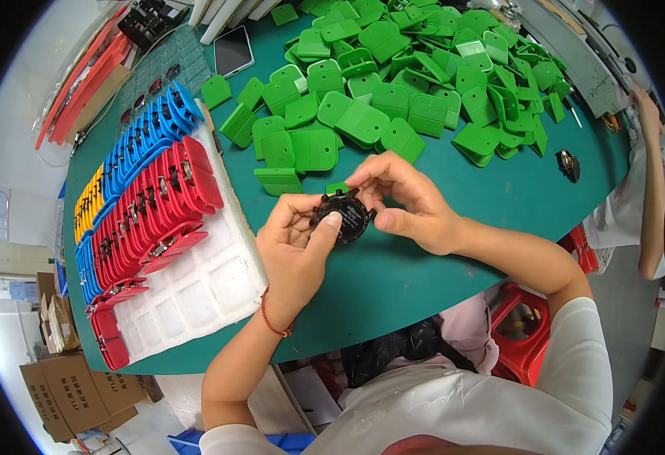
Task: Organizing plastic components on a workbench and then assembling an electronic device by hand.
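A black wristwatch (353, 218) is held over the table with its back facing up; its side buttons and strap lugs show at the rim. My left hand (296, 239) grips it, with the thumb pressed on the case back and the fingers curled beneath. On the other side, my right hand (416, 208) has bent fingers at the watch's upper right edge, its thumb beside a lug; its fingertips are partly hidden. Just beyond the watch a small green piece (337, 187) shows between my hands. Folded green plastic holders (313, 149) lie close past my fingertips.
A large heap of green holders (423, 68) covers the far table (454, 284). On the left, a white foam tray (196, 299) carries rows of red holders (158, 189), blue and yellow ones, with watches. A phone (233, 51) lies far left, another watch (567, 165) right, near another person's arm (652, 189).
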`<state>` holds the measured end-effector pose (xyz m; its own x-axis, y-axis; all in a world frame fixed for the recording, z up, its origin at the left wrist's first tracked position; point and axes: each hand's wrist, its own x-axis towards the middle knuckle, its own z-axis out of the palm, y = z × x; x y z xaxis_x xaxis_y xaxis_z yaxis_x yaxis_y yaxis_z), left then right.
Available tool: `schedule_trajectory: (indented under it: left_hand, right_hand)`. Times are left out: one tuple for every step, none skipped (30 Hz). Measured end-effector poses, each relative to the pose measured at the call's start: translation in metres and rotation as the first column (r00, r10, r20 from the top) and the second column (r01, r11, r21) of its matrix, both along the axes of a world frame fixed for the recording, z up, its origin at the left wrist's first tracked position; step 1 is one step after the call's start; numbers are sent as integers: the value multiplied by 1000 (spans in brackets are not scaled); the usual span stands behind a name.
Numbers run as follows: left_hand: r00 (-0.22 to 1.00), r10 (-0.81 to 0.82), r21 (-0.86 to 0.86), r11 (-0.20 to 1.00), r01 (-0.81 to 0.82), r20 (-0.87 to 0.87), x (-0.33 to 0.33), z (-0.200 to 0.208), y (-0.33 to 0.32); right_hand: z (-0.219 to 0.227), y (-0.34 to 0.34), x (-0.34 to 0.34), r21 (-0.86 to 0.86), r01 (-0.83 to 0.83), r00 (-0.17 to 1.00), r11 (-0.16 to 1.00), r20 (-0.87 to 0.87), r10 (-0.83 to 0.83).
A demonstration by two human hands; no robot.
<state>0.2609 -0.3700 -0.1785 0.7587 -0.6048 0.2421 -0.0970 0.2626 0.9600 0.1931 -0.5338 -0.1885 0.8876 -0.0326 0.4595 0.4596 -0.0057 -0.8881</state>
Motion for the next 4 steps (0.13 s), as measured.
schedule_trajectory:
  left_hand:
    - [1000, -1, -10, 1000, 1, -15, 1, -1, 1]
    - [1000, -4, -21, 1000, 3, -30, 1, -1, 1]
    - [999, -10, -29, 1000, 9, -40, 1, -2, 1]
    - [999, -18, -38, 999, 16, -51, 1, -1, 1]
  right_hand:
    - [-1, 0, 1, 42, -13, 1000, 999, -12, 13]
    - [-1, 0, 1, 44, -14, 1000, 999, -12, 14]
    - [0, 0, 0, 105, -27, 997, 994, -67, 35]
    - [2, 0, -1, 165, -36, 991, 986, -120, 56]
